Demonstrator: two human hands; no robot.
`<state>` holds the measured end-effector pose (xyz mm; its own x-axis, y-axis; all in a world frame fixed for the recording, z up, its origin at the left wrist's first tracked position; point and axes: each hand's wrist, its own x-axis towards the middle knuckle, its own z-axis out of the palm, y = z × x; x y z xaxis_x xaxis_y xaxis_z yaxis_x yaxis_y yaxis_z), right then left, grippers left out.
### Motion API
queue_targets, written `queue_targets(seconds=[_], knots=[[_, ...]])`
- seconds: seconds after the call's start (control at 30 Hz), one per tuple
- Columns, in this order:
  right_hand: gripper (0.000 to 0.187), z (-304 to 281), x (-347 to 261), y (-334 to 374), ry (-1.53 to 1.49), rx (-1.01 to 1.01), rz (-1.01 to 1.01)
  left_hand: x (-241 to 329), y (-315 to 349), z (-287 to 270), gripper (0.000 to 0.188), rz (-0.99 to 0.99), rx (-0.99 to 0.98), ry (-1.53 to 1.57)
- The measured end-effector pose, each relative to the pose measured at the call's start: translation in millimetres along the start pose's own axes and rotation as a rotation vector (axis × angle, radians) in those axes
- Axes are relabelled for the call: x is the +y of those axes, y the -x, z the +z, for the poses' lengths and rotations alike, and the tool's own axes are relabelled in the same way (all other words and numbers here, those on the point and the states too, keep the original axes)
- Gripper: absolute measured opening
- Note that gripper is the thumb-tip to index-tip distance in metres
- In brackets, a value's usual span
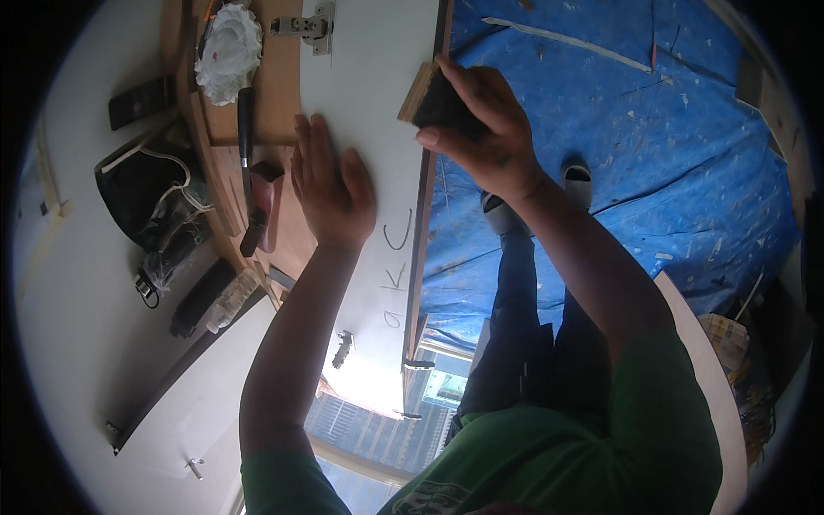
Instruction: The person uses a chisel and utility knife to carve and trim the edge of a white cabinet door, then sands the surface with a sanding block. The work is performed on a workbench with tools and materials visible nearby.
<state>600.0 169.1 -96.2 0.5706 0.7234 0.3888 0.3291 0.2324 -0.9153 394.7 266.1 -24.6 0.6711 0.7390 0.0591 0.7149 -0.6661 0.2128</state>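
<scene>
A long white cabinet door with a metal hinge at its far end lies in front of me. My left hand rests flat on its left part, fingers stretched out and thumb apart. In my right hand is a sanding block, wood at one end and dark on its broad face. Fingers and thumb grip it from both sides at the door's right edge. Whether the block touches the edge is hard to tell. Handwritten dark marks show on the door nearer to me.
Left of the door, a wooden surface bears a black-handled tool, a reddish tool and a crumpled white plastic bag. Farther left are a black bag and a clear bottle. Blue sheeting covers the floor at right.
</scene>
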Motion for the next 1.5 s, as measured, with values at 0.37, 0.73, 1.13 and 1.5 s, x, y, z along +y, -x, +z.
queue_targets(seconds=[0.37, 0.73, 1.13, 1.5], knots=[[0.081, 10, -61, 79, -0.012, -0.124, 0.115, -4, 1, 4, 0.06, -0.014, 0.023, 0.02], [0.071, 8, -20, -11, -0.059, 0.013, 0.095, -7, 2, 7, 0.058, -0.012, 0.068, 0.047], [0.06, 13, -14, -54, -0.124, 0.108, 0.226, -8, 2, 10, 0.057, 0.009, 0.091, 0.1], [0.076, 17, -39, 18, 0.123, -0.027, 0.081, -10, 4, 9, 0.057, 0.002, 0.082, 0.048]])
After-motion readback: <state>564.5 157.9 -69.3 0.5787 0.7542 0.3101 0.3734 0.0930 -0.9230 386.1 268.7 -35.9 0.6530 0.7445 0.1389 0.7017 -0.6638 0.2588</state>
